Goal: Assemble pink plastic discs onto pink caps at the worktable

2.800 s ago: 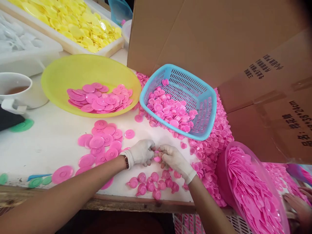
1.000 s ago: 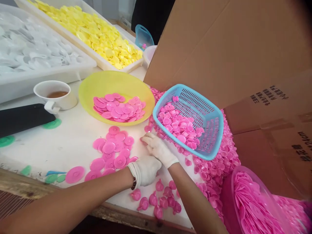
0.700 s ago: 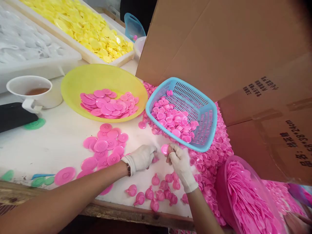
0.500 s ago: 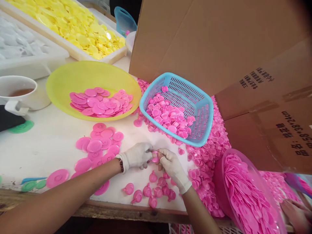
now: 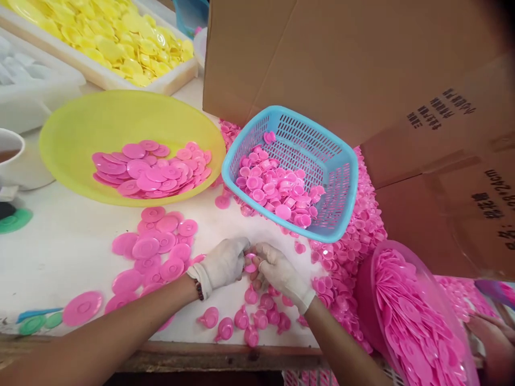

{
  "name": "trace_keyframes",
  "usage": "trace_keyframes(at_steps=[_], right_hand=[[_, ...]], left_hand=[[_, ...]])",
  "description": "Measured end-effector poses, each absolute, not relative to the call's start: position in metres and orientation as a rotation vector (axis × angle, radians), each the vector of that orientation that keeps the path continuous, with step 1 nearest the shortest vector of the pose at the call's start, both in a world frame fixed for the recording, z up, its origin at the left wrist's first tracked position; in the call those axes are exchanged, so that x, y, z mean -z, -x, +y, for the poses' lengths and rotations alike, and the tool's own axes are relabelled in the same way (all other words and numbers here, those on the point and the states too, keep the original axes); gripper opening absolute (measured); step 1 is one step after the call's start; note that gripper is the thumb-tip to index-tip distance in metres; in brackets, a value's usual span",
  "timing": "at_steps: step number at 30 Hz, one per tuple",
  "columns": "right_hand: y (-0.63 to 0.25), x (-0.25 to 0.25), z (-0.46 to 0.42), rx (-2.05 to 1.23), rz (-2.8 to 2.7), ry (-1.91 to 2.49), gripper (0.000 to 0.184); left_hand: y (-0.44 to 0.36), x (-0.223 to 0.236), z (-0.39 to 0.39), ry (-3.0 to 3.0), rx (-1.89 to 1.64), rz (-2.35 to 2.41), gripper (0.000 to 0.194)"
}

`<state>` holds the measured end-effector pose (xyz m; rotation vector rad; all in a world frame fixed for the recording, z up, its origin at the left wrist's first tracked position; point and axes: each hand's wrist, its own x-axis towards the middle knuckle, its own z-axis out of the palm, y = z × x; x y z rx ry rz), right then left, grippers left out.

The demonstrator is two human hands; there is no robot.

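Both hands wear white gloves and meet at the table's near middle. My left hand [image 5: 223, 264] and my right hand [image 5: 277, 272] pinch a small pink plastic piece [image 5: 250, 265] between their fingertips. Just below the hands lie several small pink cup-shaped pieces [image 5: 249, 317]. Loose pink discs [image 5: 155, 246] are spread on the white table [image 5: 72, 241] to the left of my left hand. A tilted blue basket [image 5: 338, 177] with pink caps sits just beyond my right hand. A yellow bowl [image 5: 80, 134] holds more pink discs.
A heap of pink caps [image 5: 354, 252] runs along the cardboard box [image 5: 341, 59]. A pink bowl of discs [image 5: 418, 321] sits at lower right, with another person's hand [image 5: 493, 335] beside it. A tray of yellow discs [image 5: 120, 37], a white tray [image 5: 28, 80] and a cup [image 5: 12, 155] stand at the left.
My right hand reached out toward the caps by the basket, came back with a pink cap, and joined my left hand; both now pinch the piece together.
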<state>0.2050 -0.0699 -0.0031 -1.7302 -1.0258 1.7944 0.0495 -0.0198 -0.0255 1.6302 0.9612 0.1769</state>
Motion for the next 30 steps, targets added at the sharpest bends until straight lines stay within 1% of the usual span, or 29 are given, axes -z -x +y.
trace_keyframes(at_steps=[4,8,12,15,18,21,23,25,27,29,30], right_hand=[[-0.204,-0.001,-0.067,-1.891,-1.021,1.731,0.023],[-0.201,-0.004,-0.066,-1.915,-1.011,1.725,0.024],[-0.196,-0.006,-0.064,-1.868,-1.064,1.809,0.017],[-0.193,-0.006,-0.065,-1.855,-1.123,1.776,0.012],[-0.190,-0.004,-0.070,-1.731,-1.229,1.730,0.009],[-0.189,-0.009,-0.074,-1.545,-1.297,1.735,0.007],[-0.191,-0.023,-0.075,-1.401,-1.228,1.667,0.010],[-0.198,-0.042,-0.076,-1.231,-1.065,1.493,0.021],[-0.208,-0.059,-0.078,-1.103,-0.930,1.347,0.032],[-0.215,-0.065,-0.086,-1.076,-0.962,1.373,0.036],[-0.217,-0.064,-0.091,-1.089,-1.063,1.449,0.035]], left_hand=[[-0.045,0.023,-0.020,-1.820,-0.253,0.899,0.008],[-0.044,0.022,-0.019,-1.884,-0.272,0.899,0.015],[-0.048,0.021,-0.017,-1.890,-0.149,0.947,0.016],[-0.046,0.018,-0.019,-1.911,-0.161,0.929,0.014],[-0.038,0.011,-0.016,-2.001,-0.203,0.889,0.014],[-0.026,0.002,-0.002,-2.140,-0.240,1.099,0.017],[-0.019,-0.001,0.012,-2.234,-0.317,1.319,0.020],[-0.014,0.000,0.027,-2.337,-0.364,1.463,0.023],[-0.013,0.002,0.038,-2.431,-0.334,1.512,0.024],[-0.014,0.004,0.042,-2.505,-0.256,1.492,0.024],[-0.016,0.004,0.042,-2.525,-0.215,1.474,0.024]])
